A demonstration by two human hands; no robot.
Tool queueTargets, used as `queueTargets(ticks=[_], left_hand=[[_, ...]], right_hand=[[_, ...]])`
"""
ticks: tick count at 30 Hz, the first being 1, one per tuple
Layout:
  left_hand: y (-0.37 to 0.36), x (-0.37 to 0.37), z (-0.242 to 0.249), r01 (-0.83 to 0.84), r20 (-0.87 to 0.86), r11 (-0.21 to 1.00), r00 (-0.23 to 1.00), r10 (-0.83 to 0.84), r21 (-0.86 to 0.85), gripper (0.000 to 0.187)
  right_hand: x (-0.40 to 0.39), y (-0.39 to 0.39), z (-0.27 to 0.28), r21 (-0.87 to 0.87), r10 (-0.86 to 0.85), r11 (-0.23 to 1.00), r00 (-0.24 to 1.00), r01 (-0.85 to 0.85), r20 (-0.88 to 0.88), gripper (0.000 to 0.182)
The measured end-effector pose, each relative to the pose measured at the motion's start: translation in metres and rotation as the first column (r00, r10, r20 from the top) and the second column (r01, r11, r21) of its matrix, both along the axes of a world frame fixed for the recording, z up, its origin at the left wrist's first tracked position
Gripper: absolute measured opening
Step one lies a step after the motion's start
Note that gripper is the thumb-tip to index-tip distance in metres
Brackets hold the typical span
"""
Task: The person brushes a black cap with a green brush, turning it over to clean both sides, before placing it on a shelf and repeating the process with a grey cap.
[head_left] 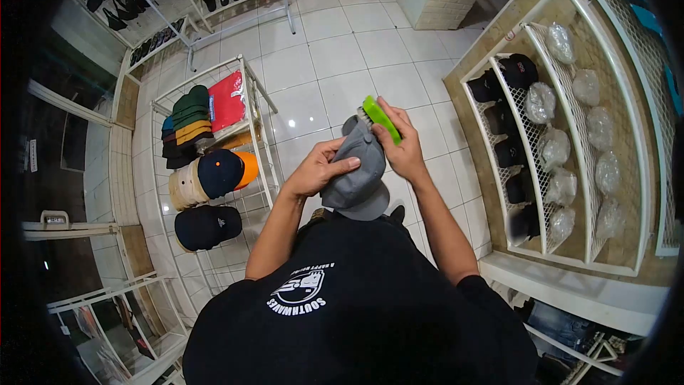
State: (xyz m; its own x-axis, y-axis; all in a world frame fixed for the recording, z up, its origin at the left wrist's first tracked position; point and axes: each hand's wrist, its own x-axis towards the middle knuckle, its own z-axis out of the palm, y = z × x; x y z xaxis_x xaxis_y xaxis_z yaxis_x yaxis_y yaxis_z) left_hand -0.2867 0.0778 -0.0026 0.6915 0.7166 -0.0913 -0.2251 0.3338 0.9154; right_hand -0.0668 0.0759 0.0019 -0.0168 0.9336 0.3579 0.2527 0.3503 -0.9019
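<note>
A grey baseball cap (354, 173) is held up in front of my chest, its brim (367, 203) pointing down toward me. My left hand (317, 167) grips the cap's left side, thumb lying across the fabric. In my right hand (402, 144) is a bright green brush (382, 120) with pale bristles. Those bristles touch the cap near its upper edge, beside the back opening. The fingers of my left hand behind the cap are hidden.
On the left, a white wire rack (249, 93) carries folded beanies (191, 115), a red package (228, 100) and stacked caps (217, 175). A wall shelf (531, 100) at right holds black caps and plastic-wrapped items (554, 146). White tiles (342, 50) cover the floor.
</note>
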Motion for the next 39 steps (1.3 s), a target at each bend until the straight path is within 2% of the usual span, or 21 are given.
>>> queueTargets(ticks=[2, 5, 6, 8, 10, 12, 14, 16, 20, 22, 23, 24, 26, 27, 29, 30, 32, 33, 36, 37, 39], left_hand=[[-0.004, 0.002, 0.002, -0.042, 0.008, 0.999, 0.999, 0.042, 0.002, 0.051], [-0.003, 0.002, 0.006, -0.097, 0.016, 0.995, 0.995, 0.096, 0.006, 0.051], [-0.005, 0.000, 0.006, -0.099, 0.011, 0.995, 0.995, 0.099, 0.005, 0.052], [-0.003, 0.001, 0.001, -0.074, 0.028, 0.997, 0.997, 0.074, -0.008, 0.051], [-0.002, 0.002, -0.001, -0.013, -0.017, 0.999, 1.000, 0.013, 0.029, 0.050], [-0.006, 0.002, 0.002, -0.029, -0.005, 0.999, 1.000, 0.029, 0.030, 0.049], [-0.006, 0.003, 0.010, -0.094, -0.019, 0.995, 0.995, 0.095, 0.030, 0.049], [-0.006, 0.002, 0.004, -0.062, -0.015, 0.998, 0.998, 0.062, 0.025, 0.050], [-0.006, 0.001, 0.000, -0.032, -0.007, 0.999, 0.999, 0.032, 0.040, 0.051], [-0.004, -0.001, 0.008, -0.091, -0.020, 0.991, 0.995, 0.093, 0.098, 0.049], [-0.004, -0.005, 0.008, -0.160, 0.021, 0.984, 0.987, 0.159, 0.075, 0.049], [-0.005, -0.009, 0.007, -0.228, 0.057, 0.972, 0.973, 0.225, 0.049, 0.048], [-0.002, -0.010, 0.001, -0.276, 0.099, 0.961, 0.956, 0.275, -0.002, 0.047], [0.000, -0.010, -0.006, -0.283, 0.096, 0.959, 0.955, 0.280, 0.018, 0.048], [0.003, -0.006, -0.010, -0.284, 0.100, 0.958, 0.955, 0.279, 0.037, 0.049], [0.003, -0.006, -0.009, -0.285, 0.094, 0.958, 0.955, 0.280, 0.037, 0.051], [0.001, -0.007, -0.007, -0.283, 0.077, 0.959, 0.957, 0.280, 0.034, 0.055], [0.001, -0.006, 0.001, -0.279, 0.041, 0.960, 0.959, 0.280, -0.015, 0.059], [0.001, 0.004, 0.004, -0.366, -0.118, 0.930, 0.923, 0.366, 0.021, 0.047], [-0.001, 0.006, 0.004, -0.345, -0.091, 0.938, 0.933, 0.347, 0.039, 0.044], [-0.002, 0.010, 0.004, -0.294, -0.091, 0.956, 0.952, 0.294, 0.012, 0.048]], right_hand=[[0.016, 0.010, -0.018, -0.031, -0.103, 0.993, 0.955, 0.116, 0.277, 0.052], [0.017, 0.000, 0.016, -0.046, -0.116, 0.993, 0.988, 0.111, -0.105, 0.051], [0.009, -0.005, 0.014, -0.053, -0.107, 0.993, 0.989, 0.102, -0.105, 0.051], [-0.007, -0.009, 0.011, 0.106, -0.077, 0.992, 0.997, 0.074, 0.022, 0.051], [0.003, 0.005, -0.017, 0.055, -0.092, 0.994, 0.996, 0.091, 0.016, 0.051], [0.018, 0.010, -0.027, -0.075, -0.141, 0.985, 0.977, 0.154, 0.158, 0.050], [0.016, 0.003, 0.007, -0.011, -0.153, 0.988, 0.987, 0.152, -0.039, 0.050], [0.007, -0.005, 0.020, 0.081, -0.060, 0.995, 0.996, 0.065, -0.061, 0.051], [0.020, 0.000, -0.034, -0.104, -0.017, 0.994, 1.000, 0.015, -0.011, 0.050], [0.035, 0.003, -0.031, -0.099, -0.168, 0.981, 0.986, 0.167, -0.006, 0.048], [0.041, -0.003, -0.031, -0.146, -0.172, 0.979, 0.967, 0.146, -0.189, 0.046], [0.044, -0.011, -0.020, -0.211, -0.181, 0.969, 0.955, 0.131, -0.234, 0.045], [0.053, -0.020, -0.028, -0.367, -0.147, 0.929, 0.866, -0.044, -0.478, 0.046], [0.058, -0.022, -0.035, -0.363, -0.149, 0.931, 0.865, -0.041, -0.480, 0.046], [0.067, -0.025, -0.047, -0.456, -0.198, 0.799, 0.544, -0.393, -0.816, 0.048], [0.064, -0.026, -0.043, -0.458, -0.202, 0.799, 0.544, -0.390, -0.815, 0.048], [0.053, -0.026, -0.028, -0.377, -0.138, 0.924, 0.872, -0.057, -0.469, 0.047], [0.054, -0.026, -0.027, -0.352, -0.113, 0.936, 0.925, -0.024, -0.363, 0.046], [0.050, -0.028, -0.024, -0.275, -0.093, 0.961, 0.973, 0.033, -0.209, 0.049], [0.049, -0.028, -0.023, -0.084, -0.168, 0.980, 0.977, 0.180, 0.133, 0.053], [0.032, -0.035, -0.006, -0.014, -0.221, 0.975, 0.970, 0.223, 0.101, 0.054]])
